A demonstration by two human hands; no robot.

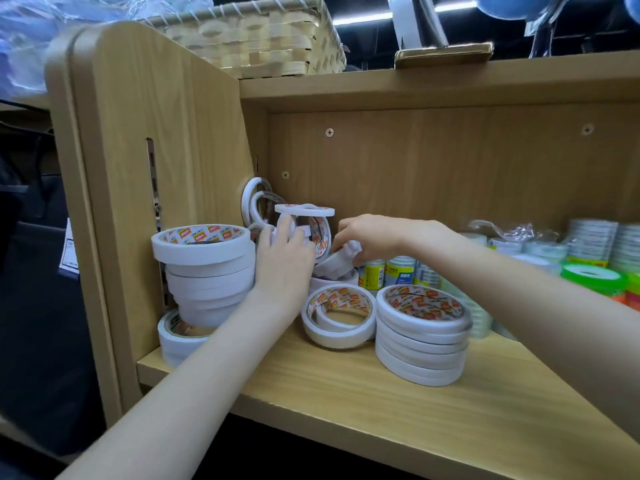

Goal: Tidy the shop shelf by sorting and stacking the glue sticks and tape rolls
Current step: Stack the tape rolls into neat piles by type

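**Both hands in the back-left corner of the tape shelf**

Wooden shelf unit (381,386), light wood-grain laminate, flat board with a square front edge. Front strip of the board is bare from the left side panel (145,168) across to the right; back half is crowded. Side panel is rounded at the top and has a slotted metal rail. Back wall shows screw heads.

Woven basket (263,39) sits on the top board, pale flat strips.

Left stack of white tape rolls (207,271) leans, hard against the side panel, sitting on another roll lying flat. Right stack (422,334) is straighter, near the front, five or six rolls. A loose roll (339,317) with a thinner one nested inside lies flat between them, touching the right stack. All are white rings with red/yellow printed cores.

Green tape roll (592,277) and clear wrapped rolls at far right, well apart from the hands. Glue sticks (388,271) stand upright behind the right stack, yellow and blue labels.

Left hand (284,261): arm in from lower left, fingers curled around an upright roll (320,237), with a thin flat roll (304,210) balanced on top.

Right hand (367,237): reaches in from the right, palm down, fingers curled over small white rolls (337,261); grip looks closed, partly blurred.
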